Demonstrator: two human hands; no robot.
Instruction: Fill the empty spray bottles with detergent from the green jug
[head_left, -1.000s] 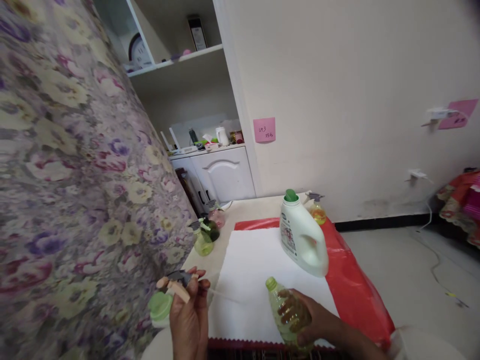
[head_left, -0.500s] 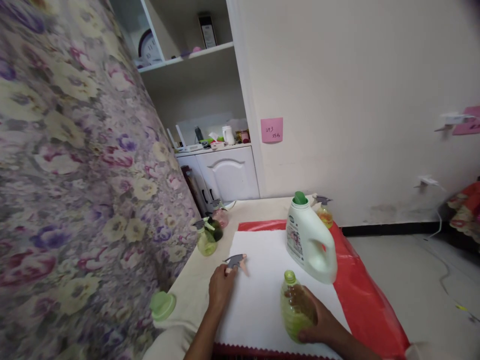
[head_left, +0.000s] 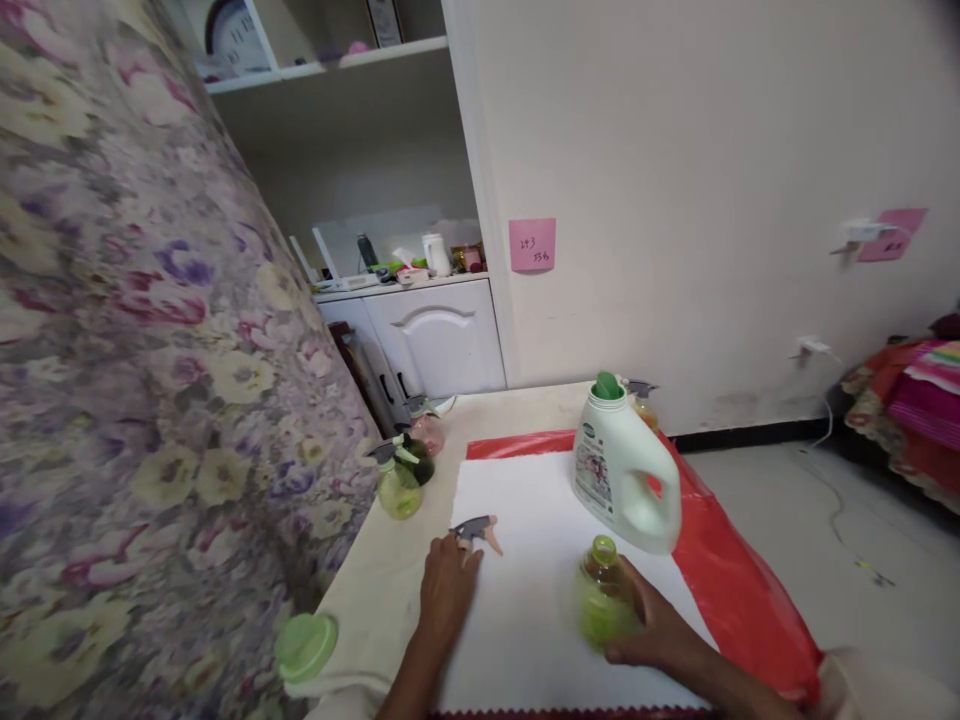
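Observation:
My left hand (head_left: 448, 592) has its fingers closed on a grey and peach spray trigger head (head_left: 477, 530), low over the white sheet. My right hand (head_left: 651, 622) grips a clear green spray bottle (head_left: 600, 608) from its right side. The bottle's mouth is uncapped and leans toward me; its body is slightly blurred. Beyond it stands a large pale green detergent jug (head_left: 626, 465) with a handle. Its neck has no outer cap, and a green spout shows inside. A light green cap (head_left: 306, 646) lies at the table's left front corner.
Spray bottles stand along the left table edge: a green one (head_left: 399, 490), a dark one (head_left: 420, 458) and a pink one (head_left: 427, 430). An orange one (head_left: 645, 410) is partly hidden behind the jug. Red sheeting (head_left: 739, 580) drapes over the right edge. A floral curtain (head_left: 165, 400) hangs at left.
My view has turned a little to the right. The green bottle has come up slightly and its mouth tips more toward me. My left hand keeps hold of the trigger head.

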